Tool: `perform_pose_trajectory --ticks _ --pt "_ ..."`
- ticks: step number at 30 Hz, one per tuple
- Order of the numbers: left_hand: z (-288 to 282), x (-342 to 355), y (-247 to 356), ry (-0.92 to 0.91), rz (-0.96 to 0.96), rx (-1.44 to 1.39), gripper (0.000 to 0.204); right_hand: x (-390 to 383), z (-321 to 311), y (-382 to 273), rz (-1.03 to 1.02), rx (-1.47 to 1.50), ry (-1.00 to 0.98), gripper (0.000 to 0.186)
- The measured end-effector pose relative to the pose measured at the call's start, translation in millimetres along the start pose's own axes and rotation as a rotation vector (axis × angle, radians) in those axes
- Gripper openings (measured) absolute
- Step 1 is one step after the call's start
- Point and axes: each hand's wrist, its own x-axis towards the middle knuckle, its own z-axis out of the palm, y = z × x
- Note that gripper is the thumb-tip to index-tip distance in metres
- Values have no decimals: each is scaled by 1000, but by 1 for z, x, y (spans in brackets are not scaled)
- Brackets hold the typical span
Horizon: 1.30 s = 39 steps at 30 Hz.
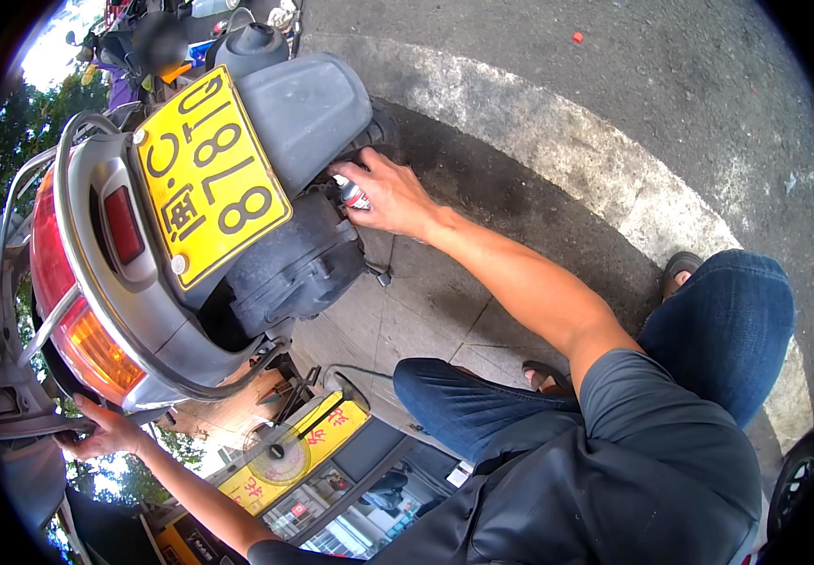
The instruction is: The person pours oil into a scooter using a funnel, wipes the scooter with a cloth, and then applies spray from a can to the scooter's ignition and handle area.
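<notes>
A scooter with a grey and silver tail fills the left side. It has a yellow number plate, red and orange tail lights and a dark mudguard. My right hand is closed around a small can with white, red and dark parts, held beside the rear tyre just below the mudguard. Much of the can is hidden by the fingers. At the lower left my left hand grips the dark edge of the scooter's rear carrier, some fingertips out of sight behind it.
A silver guard bar curves around the tail. White-painted kerb bends across dark asphalt; paving slabs lie under my bent legs. Beyond stand a yellow-signed shopfront and, at the top left, other scooters and a person.
</notes>
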Motion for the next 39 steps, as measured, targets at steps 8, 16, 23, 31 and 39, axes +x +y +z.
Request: perform_pose_trajectory --ticks 8,16,23,31,39 --pt "-24 48 -44 112 -393 -556 75 62 8 -69 -51 36 94 60" --pt "-38 3 -10 58 -108 -326 61 -33 -21 -23 312 420 -128 56" --pt "-45 12 -17 -18 -249 -523 54 -82 -54 -71 483 66 355 60" --pt "-49 6 -34 -249 -261 -760 48 -74 -108 -301 575 -169 391 60" --pt "-133 93 -97 -934 -291 -1458 50 29 -211 -575 482 -158 239 63"
